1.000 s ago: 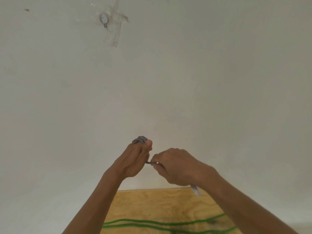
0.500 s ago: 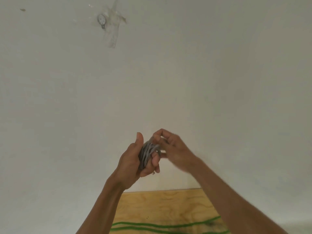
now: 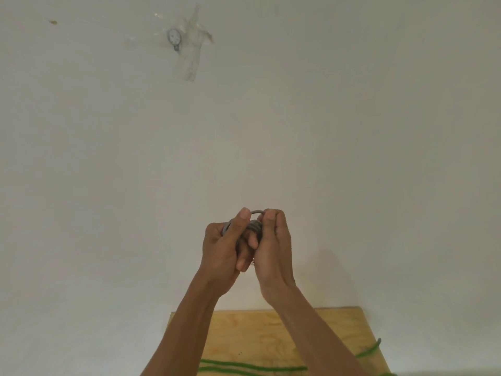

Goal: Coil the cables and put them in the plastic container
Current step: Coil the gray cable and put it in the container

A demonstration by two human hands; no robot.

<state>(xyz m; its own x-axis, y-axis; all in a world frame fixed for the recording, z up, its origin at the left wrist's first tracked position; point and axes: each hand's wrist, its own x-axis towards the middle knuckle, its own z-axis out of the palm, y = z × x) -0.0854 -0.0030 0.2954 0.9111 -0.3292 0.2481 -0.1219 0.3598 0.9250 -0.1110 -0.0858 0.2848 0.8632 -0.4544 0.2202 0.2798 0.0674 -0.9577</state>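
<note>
Head view looked at both hands raised in front of a white wall [image 3: 352, 131], well above a plywood tabletop [image 3: 252, 332] at the bottom of the frame. The left hand [image 3: 225, 248] gripped a small coil of grey cable [image 3: 253, 226], its fingers curled round the bundle and its thumb standing upright against the front of the loops. The right hand [image 3: 273, 245] pressed close against the left, touching it, with its fingertips pinched on the top loop of the same coil, where a thin arc of cable showed between the two thumbs. Most of the coil was hidden inside the two palms, so only the upper turns could be made out. A green cable [image 3: 252, 369] lay stretched out in two near-parallel runs across the near part of the tabletop, with one end curling up near the right edge of the board. High on the wall, a small round metal hook [image 3: 173, 39] sat under crossed strips of clear tape [image 3: 189, 58]. A faint shadow of the arms fell on the wall to the right of the hands.
</note>
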